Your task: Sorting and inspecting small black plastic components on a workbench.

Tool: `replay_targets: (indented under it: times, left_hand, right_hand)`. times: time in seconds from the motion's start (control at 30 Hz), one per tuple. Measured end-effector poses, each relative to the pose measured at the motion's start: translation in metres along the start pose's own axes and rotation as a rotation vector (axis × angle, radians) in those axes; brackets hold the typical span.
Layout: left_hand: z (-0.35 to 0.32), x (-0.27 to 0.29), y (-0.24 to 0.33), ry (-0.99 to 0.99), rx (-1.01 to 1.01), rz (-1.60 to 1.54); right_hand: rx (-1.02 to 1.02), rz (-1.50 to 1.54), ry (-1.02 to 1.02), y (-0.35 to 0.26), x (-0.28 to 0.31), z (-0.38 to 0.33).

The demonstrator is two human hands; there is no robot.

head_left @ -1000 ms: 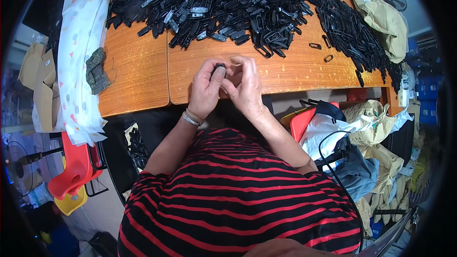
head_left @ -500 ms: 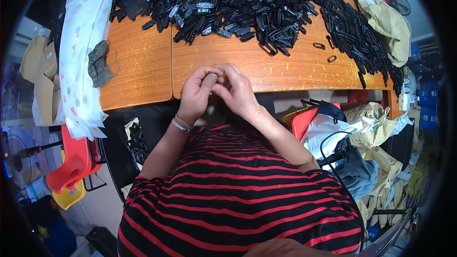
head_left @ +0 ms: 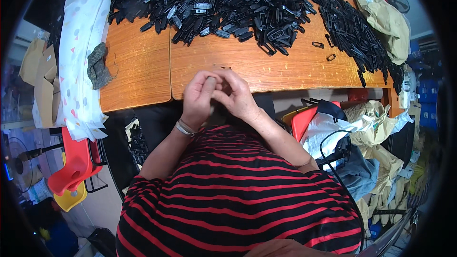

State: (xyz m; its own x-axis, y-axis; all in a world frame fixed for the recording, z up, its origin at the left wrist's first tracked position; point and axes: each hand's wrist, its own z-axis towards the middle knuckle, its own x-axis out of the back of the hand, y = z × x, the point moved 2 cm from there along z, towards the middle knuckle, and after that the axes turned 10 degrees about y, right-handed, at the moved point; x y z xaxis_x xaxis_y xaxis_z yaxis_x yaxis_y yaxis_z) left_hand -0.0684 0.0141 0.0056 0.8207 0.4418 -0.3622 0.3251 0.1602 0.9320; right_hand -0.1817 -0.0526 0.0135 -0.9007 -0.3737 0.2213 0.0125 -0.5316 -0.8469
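My left hand (head_left: 197,96) and my right hand (head_left: 237,96) meet just over the near edge of the wooden table (head_left: 143,66). The fingers of both are curled and the fingertips come together. Whatever they pinch is hidden behind the fingers; only a small dark bit peeks out at their far side. A bracelet (head_left: 184,128) circles my left wrist. Beyond the hands lies a large heap of small black plastic casings (head_left: 228,9), some of them with shiny grey faces.
A second pile of slim black frames (head_left: 354,38) runs down the table's right side, with two loose frames (head_left: 318,44) beside it. Patterned white sheeting (head_left: 81,57) and a dark knitted cloth (head_left: 98,66) lie at left. Red chairs (head_left: 76,166) and paper bags (head_left: 371,119) stand around.
Both hands stay together in nearly the same place, with slight shifts of the fingers. The whole view has moved a little.
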Motion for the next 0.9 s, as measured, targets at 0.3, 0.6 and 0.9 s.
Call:
replay_targets:
  times: [0.3, 0.6, 0.9]
  left_hand:
    - [-0.017, 0.038, 0.005, -0.024, 0.21, -0.136]
    - [-0.037, 0.029, 0.004, 0.085, 0.397, 0.07]
    - [-0.081, 0.086, -0.014, 0.159, 0.604, -0.043]
  right_hand:
    - [0.038, -0.446, -0.101, 0.011, 0.029, 0.031]
    - [0.063, -0.226, -0.188, -0.003, -0.011, 0.003]
    - [-0.212, 0.079, -0.524, -0.028, -0.028, -0.042]
